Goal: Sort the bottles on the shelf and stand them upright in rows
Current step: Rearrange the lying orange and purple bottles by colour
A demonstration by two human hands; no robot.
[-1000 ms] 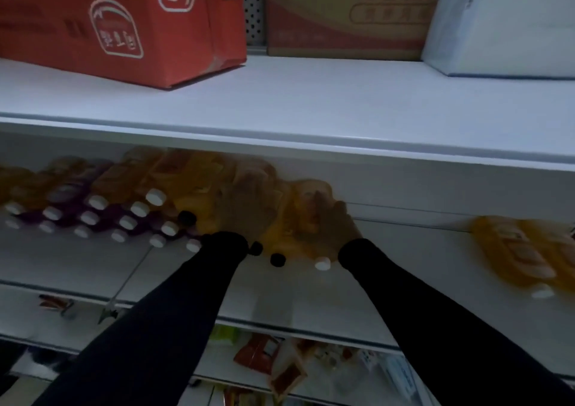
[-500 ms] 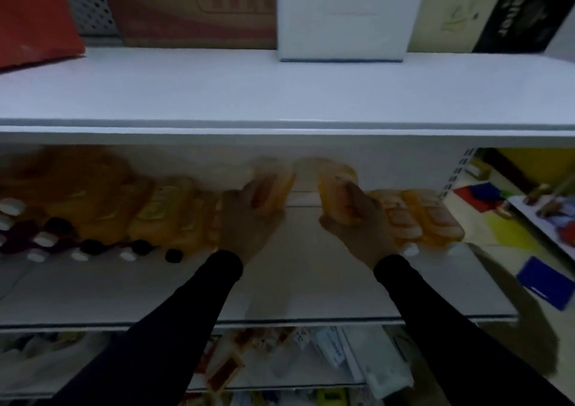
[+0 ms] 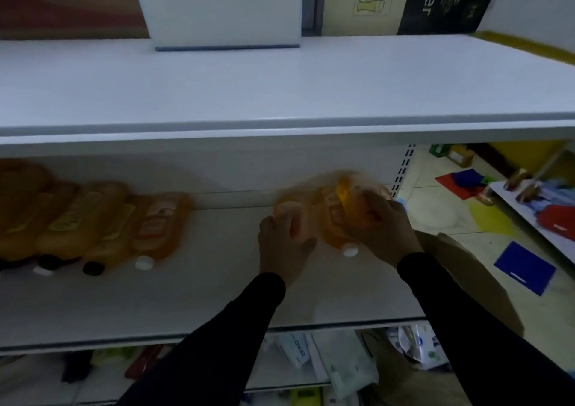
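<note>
Orange bottles [image 3: 334,215]: lying at the shelf [image 3: 202,296] right end.
Left hand [image 3: 284,245]: fingers curled round one bottle.
Right hand [image 3: 378,228]: apparently gripping another; blurred.
Risk: a bottle rolling off the open end.

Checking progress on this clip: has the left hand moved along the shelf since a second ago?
Yes. The left hand has moved right, away from the lying bottle row toward the shelf upright, gripping a bottle.

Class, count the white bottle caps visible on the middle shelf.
3: white cap of the left row's rightmost bottle, small one further left, one between the hands. Others may be hidden.
</note>
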